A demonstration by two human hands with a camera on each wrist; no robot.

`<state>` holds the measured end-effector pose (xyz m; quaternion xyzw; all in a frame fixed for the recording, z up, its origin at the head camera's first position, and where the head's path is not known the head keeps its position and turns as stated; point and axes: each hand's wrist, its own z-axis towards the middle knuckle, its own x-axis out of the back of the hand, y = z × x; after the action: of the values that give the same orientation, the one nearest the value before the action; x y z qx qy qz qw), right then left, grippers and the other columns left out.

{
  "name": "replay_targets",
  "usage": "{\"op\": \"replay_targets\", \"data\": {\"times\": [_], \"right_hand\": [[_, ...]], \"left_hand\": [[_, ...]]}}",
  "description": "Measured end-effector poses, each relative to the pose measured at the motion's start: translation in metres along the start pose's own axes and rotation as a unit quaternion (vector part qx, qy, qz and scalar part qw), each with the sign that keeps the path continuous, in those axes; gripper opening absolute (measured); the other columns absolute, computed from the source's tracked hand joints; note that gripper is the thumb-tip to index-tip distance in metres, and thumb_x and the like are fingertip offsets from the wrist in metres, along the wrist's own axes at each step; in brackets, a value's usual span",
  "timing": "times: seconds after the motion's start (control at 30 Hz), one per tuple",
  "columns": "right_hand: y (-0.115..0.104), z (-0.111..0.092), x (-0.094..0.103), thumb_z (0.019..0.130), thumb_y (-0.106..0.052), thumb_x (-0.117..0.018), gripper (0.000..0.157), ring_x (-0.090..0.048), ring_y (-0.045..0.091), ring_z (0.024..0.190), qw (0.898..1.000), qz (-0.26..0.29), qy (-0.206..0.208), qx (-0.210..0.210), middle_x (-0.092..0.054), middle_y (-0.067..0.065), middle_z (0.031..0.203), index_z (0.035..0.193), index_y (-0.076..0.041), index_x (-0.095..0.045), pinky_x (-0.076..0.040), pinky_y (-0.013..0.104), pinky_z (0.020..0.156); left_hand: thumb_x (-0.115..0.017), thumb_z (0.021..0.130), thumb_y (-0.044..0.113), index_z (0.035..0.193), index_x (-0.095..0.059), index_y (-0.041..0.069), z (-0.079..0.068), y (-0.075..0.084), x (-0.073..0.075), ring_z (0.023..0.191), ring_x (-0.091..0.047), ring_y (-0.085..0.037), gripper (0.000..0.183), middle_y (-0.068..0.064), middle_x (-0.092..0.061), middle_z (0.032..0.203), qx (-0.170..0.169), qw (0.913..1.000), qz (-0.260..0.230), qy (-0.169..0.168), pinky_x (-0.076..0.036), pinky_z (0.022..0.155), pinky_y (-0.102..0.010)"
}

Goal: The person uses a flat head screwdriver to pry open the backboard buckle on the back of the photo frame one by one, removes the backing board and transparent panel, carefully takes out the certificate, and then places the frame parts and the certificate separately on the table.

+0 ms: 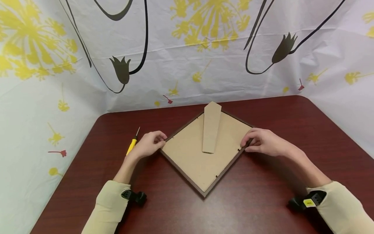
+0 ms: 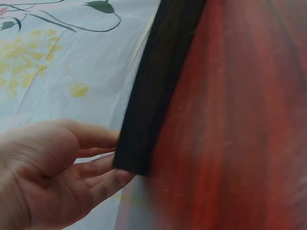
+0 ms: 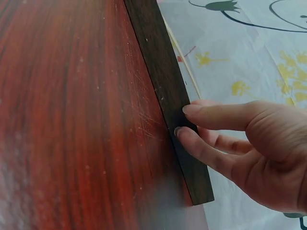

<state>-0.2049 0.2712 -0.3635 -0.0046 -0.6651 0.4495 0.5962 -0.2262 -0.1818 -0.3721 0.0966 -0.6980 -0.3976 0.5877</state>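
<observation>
A picture frame lies back side up, turned like a diamond, with a dark brown border and a tan backing board. A cardboard easel stand runs along the backing, its pointed end reaching past the far corner. At the left corner, my left hand pinches the border between thumb and fingers. My right hand grips the border by the right corner. In the right wrist view, thumb and a fingertip press on the dark side edge. Small black tabs show along the inner border.
A yellow-handled screwdriver lies beside my left hand, tip pointing away. The dark red wooden table has rounded far corners. White sheeting with flower prints hangs behind and on both sides.
</observation>
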Motion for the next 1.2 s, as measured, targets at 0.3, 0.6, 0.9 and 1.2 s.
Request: {"op": "replay_targets", "data": {"times": [0.3, 0.6, 0.9, 1.2], "right_hand": [[0.004, 0.0, 0.002, 0.085, 0.007, -0.076, 0.023, -0.067, 0.018, 0.089, 0.999, -0.02, 0.047, -0.006, -0.061, 0.006, 0.112, 0.098, -0.012, -0.072, -0.057, 0.027, 0.077], [-0.006, 0.003, -0.003, 0.085, -0.004, -0.081, 0.024, -0.061, 0.006, 0.076, 0.996, -0.018, -0.006, 0.089, -0.062, -0.005, 0.107, 0.101, -0.02, -0.073, -0.054, 0.026, 0.069], [-0.012, 0.002, -0.006, 0.086, -0.005, -0.08, 0.019, -0.064, 0.009, 0.077, 0.991, 0.034, -0.064, 0.109, -0.06, 0.003, 0.109, 0.096, -0.021, -0.076, -0.055, 0.026, 0.071], [-0.013, 0.004, -0.007, 0.082, 0.004, -0.08, 0.023, -0.067, 0.009, 0.081, 0.997, 0.029, -0.049, 0.054, -0.065, -0.002, 0.102, 0.092, -0.017, -0.076, -0.058, 0.028, 0.074]], "left_hand": [[-0.073, 0.093, 0.017, 0.113, -0.062, 0.001, -0.004, 0.007, 0.01, 0.092, -0.064, -0.019, 0.028, -0.007, -0.066, 0.098, 0.007, 0.9871, -0.039, -0.155, -0.052, 0.08, -0.035], [-0.06, 0.102, 0.016, 0.118, -0.065, 0.001, 0.003, 0.009, -0.012, 0.09, -0.064, -0.02, 0.022, -0.009, -0.069, 0.105, -0.007, 0.9978, -0.047, -0.047, -0.054, 0.08, -0.036], [-0.063, 0.101, 0.017, 0.116, -0.068, 0.002, 0.005, 0.009, -0.018, 0.093, -0.064, -0.021, 0.022, -0.007, -0.07, 0.103, -0.01, 0.9993, -0.027, -0.025, -0.053, 0.085, -0.039], [-0.066, 0.1, 0.016, 0.108, -0.066, 0.0, 0.001, 0.015, -0.013, 0.081, -0.065, -0.018, 0.018, -0.007, -0.067, 0.093, 0.017, 0.9946, -0.066, -0.078, -0.055, 0.076, -0.034]]}}
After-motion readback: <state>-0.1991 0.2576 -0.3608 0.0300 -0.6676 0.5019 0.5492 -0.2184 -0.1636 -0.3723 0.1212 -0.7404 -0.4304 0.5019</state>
